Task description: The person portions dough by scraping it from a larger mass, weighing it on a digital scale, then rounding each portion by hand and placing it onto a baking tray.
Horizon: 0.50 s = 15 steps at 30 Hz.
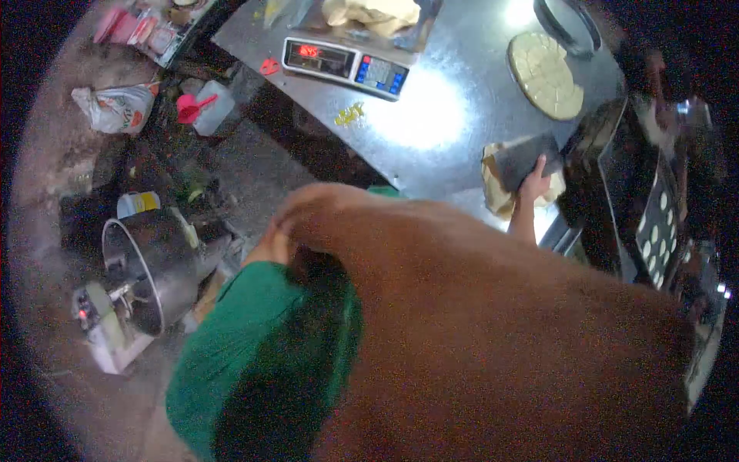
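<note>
From your head camera, the dough in work looks pale cream, thick and uneven, with a ragged edge showing on both sides of the dark flat board above it. It lies on the metal table, near the corner closest to the tray.

Your right hand is over the dough, closed on the near edge of that board, thumb on top; the fingers beneath are hidden. The board sits between hand and dough, covering its middle, and you cannot tell whether your fingertips touch the dough itself. Your left hand is out of sight, so its state cannot be told; a bare arm, blurred close to the lens, and one green sleeve fill the lower part.

Count on the table one round of dough, scored into pieces, one scale with red digits lit, and one mass of pale dough beyond the scale. To the right you have one dark tray with several pale rounds, too small to count surely. To the left are one metal bowl, one plastic bag and one pink scoop
</note>
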{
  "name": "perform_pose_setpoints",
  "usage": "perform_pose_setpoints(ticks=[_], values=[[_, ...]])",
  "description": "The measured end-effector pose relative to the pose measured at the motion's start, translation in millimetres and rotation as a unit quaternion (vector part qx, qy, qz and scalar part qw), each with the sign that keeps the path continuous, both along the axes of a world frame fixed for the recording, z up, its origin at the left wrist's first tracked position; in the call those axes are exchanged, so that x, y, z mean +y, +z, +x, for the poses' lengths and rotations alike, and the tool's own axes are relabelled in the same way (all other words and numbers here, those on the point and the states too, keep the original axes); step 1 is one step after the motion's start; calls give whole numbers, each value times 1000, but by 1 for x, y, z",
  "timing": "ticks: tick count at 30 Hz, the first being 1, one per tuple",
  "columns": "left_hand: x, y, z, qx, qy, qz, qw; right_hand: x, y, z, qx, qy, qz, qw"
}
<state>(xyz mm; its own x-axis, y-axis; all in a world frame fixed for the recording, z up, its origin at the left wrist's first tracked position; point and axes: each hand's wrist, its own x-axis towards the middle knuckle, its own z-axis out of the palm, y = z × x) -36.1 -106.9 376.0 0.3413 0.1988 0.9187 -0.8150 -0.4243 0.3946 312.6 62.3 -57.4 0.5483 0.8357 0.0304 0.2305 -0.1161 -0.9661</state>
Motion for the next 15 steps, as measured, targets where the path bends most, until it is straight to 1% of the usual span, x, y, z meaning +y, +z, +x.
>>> perform_pose_setpoints(ticks=[2,4,6,7,8,9,10,12,13,15], values=[[1,1,4,1,-6,-7,1000,-12,1,-2,-42,-7,-27,999],[4,1,6,-2,-22,1,1000,-8,9,-4,-74,-23,-15,997],[5,0,9,-7,-37,4,999,-3,-12,11,-66,4,1,998],[4,-1,10,-11,-44,3,999,-7,3,-2,-30,-7,12,999],[5,-3,9,-16,-49,2,999,-8,5,-1,-47,-20,-29,998],[4,-4,9,-21,-54,3,998,-4,-3,1,-44,-24,-18,999],[2,-6,11,-22,-57,2,998,-7,1,-1,-41,-27,-9,999],[2,-9,12,-32,-63,0,998,-11,24,-8,-24,-24,58,998],[2,-11,12,-33,-62,-5,998,-17,22,-17,-7,-12,83,996],[5,-16,12,-33,-50,0,998,-19,26,-19,27,0,61,998]])
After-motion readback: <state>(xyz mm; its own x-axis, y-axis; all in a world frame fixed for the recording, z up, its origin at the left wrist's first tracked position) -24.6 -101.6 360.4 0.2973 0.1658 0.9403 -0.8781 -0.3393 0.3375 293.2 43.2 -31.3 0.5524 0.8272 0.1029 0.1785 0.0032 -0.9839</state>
